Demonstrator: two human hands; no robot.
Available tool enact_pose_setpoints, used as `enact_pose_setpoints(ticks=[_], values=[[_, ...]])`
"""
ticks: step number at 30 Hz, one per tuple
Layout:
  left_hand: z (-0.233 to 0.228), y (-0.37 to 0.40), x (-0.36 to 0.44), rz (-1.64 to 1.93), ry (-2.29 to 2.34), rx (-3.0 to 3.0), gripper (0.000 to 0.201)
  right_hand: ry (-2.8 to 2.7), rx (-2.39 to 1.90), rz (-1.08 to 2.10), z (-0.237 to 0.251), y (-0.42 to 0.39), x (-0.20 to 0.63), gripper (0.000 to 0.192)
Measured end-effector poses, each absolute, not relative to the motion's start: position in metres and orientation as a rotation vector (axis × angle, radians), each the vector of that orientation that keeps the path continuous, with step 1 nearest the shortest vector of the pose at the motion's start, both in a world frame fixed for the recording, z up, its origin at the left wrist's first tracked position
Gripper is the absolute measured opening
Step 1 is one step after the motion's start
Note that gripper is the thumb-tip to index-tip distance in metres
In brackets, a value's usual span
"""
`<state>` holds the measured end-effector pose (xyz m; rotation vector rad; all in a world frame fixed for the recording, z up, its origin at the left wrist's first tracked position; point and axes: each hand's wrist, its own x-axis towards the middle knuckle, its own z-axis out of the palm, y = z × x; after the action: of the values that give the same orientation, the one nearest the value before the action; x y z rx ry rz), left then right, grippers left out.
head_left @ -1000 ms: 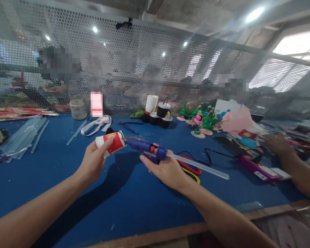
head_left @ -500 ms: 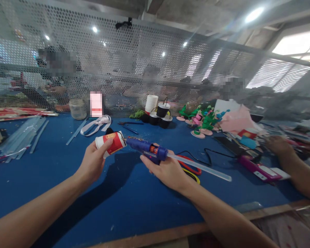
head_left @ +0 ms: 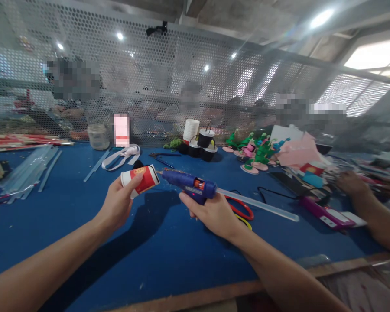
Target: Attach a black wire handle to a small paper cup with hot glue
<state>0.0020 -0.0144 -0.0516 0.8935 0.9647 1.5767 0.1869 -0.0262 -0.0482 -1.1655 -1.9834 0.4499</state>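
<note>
My left hand (head_left: pixel 118 201) is closed around a small red and white paper cup (head_left: pixel 146 178), tipped on its side with one end facing right. Something black sticks up behind the cup. A blue hot glue gun (head_left: pixel 182 180) is gripped in my right hand (head_left: pixel 216 214), its nozzle just right of the cup's end. From the gun's back runs a long clear glue stick (head_left: pixel 263 206). Under my right wrist, red and yellow loops (head_left: pixel 243 208) lie on the table, partly hidden.
Black and white cups with handles (head_left: pixel 205 138) stand at the back by a cup stack (head_left: pixel 191 130). Green figures (head_left: pixel 256 156) are to their right. Clear glue sticks (head_left: pixel 29 171) lie left. A purple power strip (head_left: pixel 326 214) sits near another person's hand (head_left: pixel 354 186).
My right hand has moved slightly right with the glue gun, so its nozzle has drawn back a little from the cup's end. The cup stays nearly in place in my left hand.
</note>
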Motion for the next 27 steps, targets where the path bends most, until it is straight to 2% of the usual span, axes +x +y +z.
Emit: enact_pose_setpoints(ticks=[8,12,17,23,27], values=[[-0.051,-0.015,0.002,1.542,0.969,0.908,0.030,-1.916,-1.188,0.744,-0.042,-0.026,0.188,0.022],[-0.052,-0.015,0.002,1.505,0.991,0.896,0.028,-1.813,-1.103,0.977,-0.036,-0.022,0.194,0.025],[-0.057,-0.020,0.006,1.411,1.001,0.956,0.021,-1.646,-0.985,1.120,-0.040,-0.012,0.194,0.023],[-0.063,-0.028,0.012,1.126,1.013,1.143,0.019,-1.713,-0.962,1.024,-0.047,-0.010,0.188,0.023],[-0.062,-0.028,0.013,1.120,1.033,1.197,0.019,-1.791,-1.001,0.898,-0.045,-0.014,0.187,0.019]])
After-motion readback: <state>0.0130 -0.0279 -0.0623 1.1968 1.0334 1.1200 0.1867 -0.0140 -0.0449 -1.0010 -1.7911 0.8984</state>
